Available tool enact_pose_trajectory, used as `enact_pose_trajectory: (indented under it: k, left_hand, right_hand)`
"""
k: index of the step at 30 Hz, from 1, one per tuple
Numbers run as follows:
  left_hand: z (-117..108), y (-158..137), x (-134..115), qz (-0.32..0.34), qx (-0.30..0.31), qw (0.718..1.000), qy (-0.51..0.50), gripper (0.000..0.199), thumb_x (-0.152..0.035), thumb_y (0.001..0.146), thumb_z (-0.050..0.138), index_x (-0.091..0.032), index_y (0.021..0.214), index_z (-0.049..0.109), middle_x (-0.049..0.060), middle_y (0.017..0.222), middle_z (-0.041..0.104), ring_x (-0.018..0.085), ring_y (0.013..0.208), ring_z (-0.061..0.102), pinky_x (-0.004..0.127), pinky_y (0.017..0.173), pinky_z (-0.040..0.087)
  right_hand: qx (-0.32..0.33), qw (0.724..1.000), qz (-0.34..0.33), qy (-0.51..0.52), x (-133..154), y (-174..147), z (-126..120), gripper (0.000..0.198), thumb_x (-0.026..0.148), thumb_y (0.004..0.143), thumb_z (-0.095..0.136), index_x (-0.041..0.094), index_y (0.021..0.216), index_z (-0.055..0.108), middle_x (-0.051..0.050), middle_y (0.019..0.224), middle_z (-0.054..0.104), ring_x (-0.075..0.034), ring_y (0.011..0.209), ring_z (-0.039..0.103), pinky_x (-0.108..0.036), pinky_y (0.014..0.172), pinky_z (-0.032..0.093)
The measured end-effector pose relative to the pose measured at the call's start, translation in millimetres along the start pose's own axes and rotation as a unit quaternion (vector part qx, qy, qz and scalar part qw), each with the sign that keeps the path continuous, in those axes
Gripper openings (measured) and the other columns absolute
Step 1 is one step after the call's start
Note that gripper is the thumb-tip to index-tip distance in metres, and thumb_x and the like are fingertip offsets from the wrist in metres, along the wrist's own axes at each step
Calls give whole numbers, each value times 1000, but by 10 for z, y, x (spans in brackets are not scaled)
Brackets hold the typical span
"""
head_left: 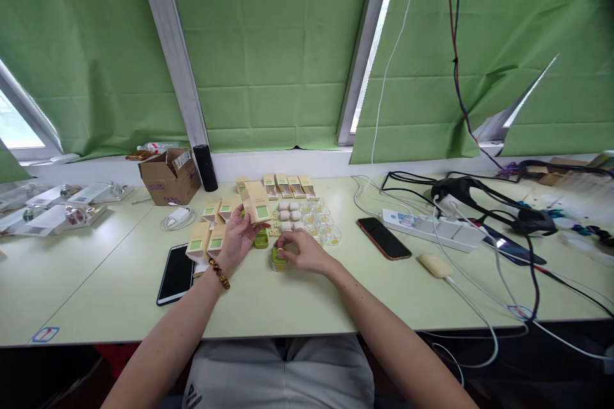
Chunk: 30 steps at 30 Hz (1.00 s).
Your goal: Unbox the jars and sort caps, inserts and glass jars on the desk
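Note:
My left hand (pixel 239 238), a beaded bracelet at its wrist, is closed around a small beige carton (pixel 253 199) with a green panel, held tilted above the table. My right hand (pixel 303 251) has its fingers closed on the top of a small green-topped clear container (pixel 278 263) on the table. Between the hands sits a small olive-green square piece (pixel 261 240). Just beyond are pale pink cylinders (pixel 284 215) in rows, with clear cups (pixel 332 236) to their right. More beige cartons (pixel 197 240) stand left of my left hand, and a further row of cartons (pixel 290 186) stands at the back.
A black phone or tablet (pixel 173 278) lies at left, another phone (pixel 384 238) at right. A power strip (pixel 432 230), white cables and a black headset (pixel 472 195) fill the right side. Back left hold a cardboard box (pixel 165 182), a black cylinder (pixel 205 168) and clear packages (pixel 57 217).

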<state>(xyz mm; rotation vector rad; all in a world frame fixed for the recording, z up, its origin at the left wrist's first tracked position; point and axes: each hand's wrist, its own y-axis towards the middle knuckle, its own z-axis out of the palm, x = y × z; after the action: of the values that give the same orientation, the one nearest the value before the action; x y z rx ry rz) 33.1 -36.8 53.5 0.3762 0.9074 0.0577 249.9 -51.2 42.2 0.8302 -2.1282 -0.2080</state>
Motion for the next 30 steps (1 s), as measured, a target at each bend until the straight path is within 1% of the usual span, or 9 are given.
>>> enact_pose_trajectory:
  k: [4, 7, 10, 13, 15, 18, 23, 26, 30]
  left_hand:
    - [40, -26, -40, -34, 5, 998, -45, 33, -33, 94, 68, -17, 121, 58, 17, 133, 69, 26, 104, 74, 42, 88, 62]
    - [79, -40, -53, -60, 6, 997, -58, 35, -32, 96, 62, -15, 127, 60, 19, 135, 68, 28, 104, 75, 44, 90, 62]
    - [95, -45, -19, -96, 12, 993, -71, 43, -27, 94, 61, -14, 135, 59, 18, 131, 71, 27, 103, 76, 41, 90, 63]
    - [82, -46, 51, -108, 5, 991, -81, 38, -22, 94, 61, -15, 131, 62, 15, 120, 76, 24, 96, 77, 36, 84, 64]
    - [71, -47, 92, -105, 3, 991, -79, 30, -21, 94, 61, -15, 123, 66, 13, 113, 78, 22, 90, 77, 34, 78, 65]
    - [67, -48, 118, -99, 6, 993, -71, 26, -25, 96, 63, -14, 119, 68, 12, 113, 78, 22, 92, 76, 36, 79, 66]
    - [99, -47, 112, -97, -16, 994, -44, 29, -27, 93, 72, -16, 118, 67, 11, 114, 78, 25, 99, 76, 43, 89, 65]
    - [111, -49, 114, -93, -23, 995, -34, 33, -29, 90, 76, -17, 119, 64, 11, 115, 77, 25, 99, 77, 45, 91, 64]
    - [80, -39, 134, -79, -29, 996, -31, 39, -31, 89, 78, -21, 122, 58, 9, 115, 76, 24, 97, 77, 46, 89, 64]
  right_hand:
    - [-63, 998, 4, 5, 17, 10, -27, 10, 28, 89, 68, 24, 95, 75, -5, 98, 77, -24, 93, 68, -40, 88, 52]
    - [-124, 992, 4, 28, 24, 21, -12, 15, 32, 92, 65, 24, 99, 75, -7, 103, 75, -26, 100, 67, -40, 88, 52]
    - [-185, 980, 5, 73, 57, 63, 18, 20, 39, 93, 65, 24, 102, 75, -7, 107, 75, -26, 106, 66, -40, 89, 52]
    - [-217, 970, 20, 106, 112, 156, 45, 29, 47, 92, 67, 25, 109, 75, -8, 115, 76, -28, 112, 64, -41, 90, 51]
    - [-210, 969, 42, 126, 137, 240, 59, 37, 51, 89, 70, 24, 114, 75, -9, 116, 76, -29, 110, 64, -42, 90, 51]
    - [-174, 961, 76, 204, 140, 362, 76, 45, 58, 85, 72, 22, 112, 76, -9, 111, 77, -29, 101, 67, -42, 86, 54]
    - [-128, 914, 99, 372, 170, 445, 88, 53, 67, 77, 77, 23, 106, 78, -8, 104, 79, -30, 104, 71, -42, 91, 58]
    - [-117, 898, 100, 413, 233, 444, 80, 52, 66, 74, 80, 24, 105, 79, -7, 105, 79, -29, 105, 72, -42, 92, 58]
    - [-109, 887, 102, 436, 276, 456, 68, 49, 63, 73, 83, 24, 102, 79, -6, 102, 80, -27, 94, 73, -40, 86, 58]
